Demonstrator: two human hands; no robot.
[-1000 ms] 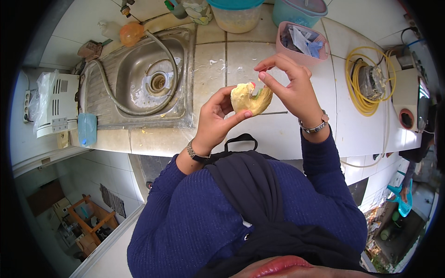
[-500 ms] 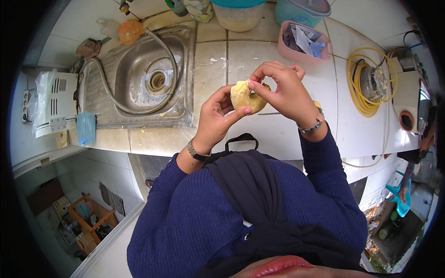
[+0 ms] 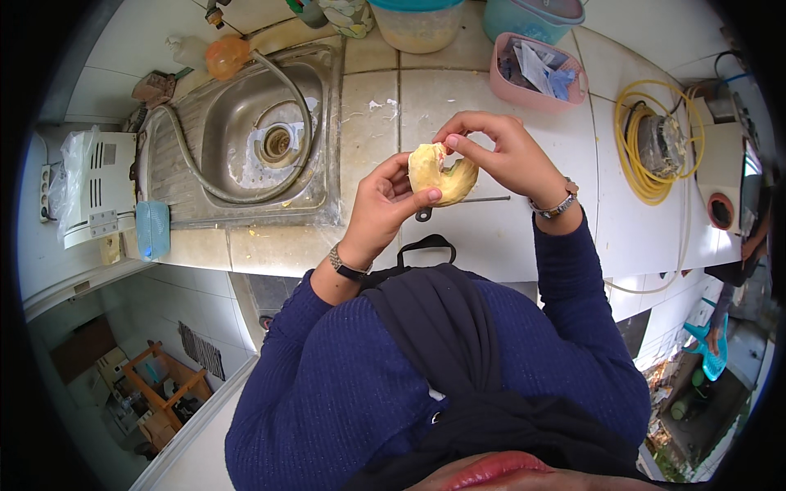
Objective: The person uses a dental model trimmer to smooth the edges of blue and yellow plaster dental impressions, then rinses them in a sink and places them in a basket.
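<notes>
My left hand (image 3: 379, 204) is closed around a pale yellow, rounded piece (image 3: 446, 186) that looks like a peeled fruit; its exact kind is unclear. The piece has a deep notch on its upper right side, which gives it a curved shape. At the notch's upper edge, thumb and forefinger of my right hand (image 3: 512, 155) are pinched together, and whatever lies between their tips is too small to name. Below the piece, a thin metal tool (image 3: 483, 200) with a dark, holed end lies on the tiled counter (image 3: 458, 245), partly hidden by the piece.
Left of my hands is a steel sink (image 3: 237, 114) with a grey hose (image 3: 176, 147) looped over it. At the back stand a lidded tub (image 3: 417, 29), a blue container (image 3: 524, 20) and a pink basket (image 3: 536, 94). A coiled yellow hose (image 3: 630, 159) lies at right.
My right fingers have come out of the notch to its upper edge. The yellow piece has turned slightly, showing the notch more openly. The tool's dark end has come into sight.
</notes>
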